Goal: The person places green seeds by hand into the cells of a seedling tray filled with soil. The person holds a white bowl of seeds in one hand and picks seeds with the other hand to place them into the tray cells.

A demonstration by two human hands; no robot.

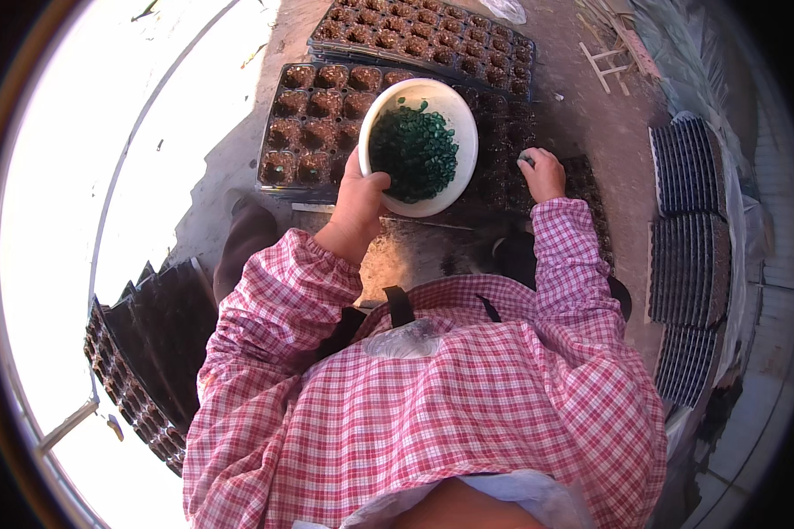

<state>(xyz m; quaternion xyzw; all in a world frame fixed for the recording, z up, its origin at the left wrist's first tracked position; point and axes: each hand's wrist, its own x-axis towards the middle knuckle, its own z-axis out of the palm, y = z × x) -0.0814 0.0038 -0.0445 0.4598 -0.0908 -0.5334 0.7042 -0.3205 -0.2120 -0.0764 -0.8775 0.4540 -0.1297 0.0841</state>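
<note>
My left hand (364, 198) grips the near left rim of a white plastic bowl (464, 132), thumb over the edge. Green coated seeds (417, 149) lie inside the tilted bowl. Beneath it is a black plug tray of dark growing mix (308, 112); each cell has a dimple. Single green seeds (278, 169) show in two cells at the near left corner. My right hand (544, 175) is over the tray's shaded right end, fingers curled together. A dark greenish spot shows at the fingertips; I cannot tell whether it is a seed or a stain.
A filled plug tray (423, 40), apparently stacked on others, lies beyond. Empty-looking black trays (165, 337) stand at the left by my leg. Dark ribbed stacks, apparently trays (688, 264), line the right side along plastic sheeting (744, 198). A small wooden frame (605, 66) lies far right.
</note>
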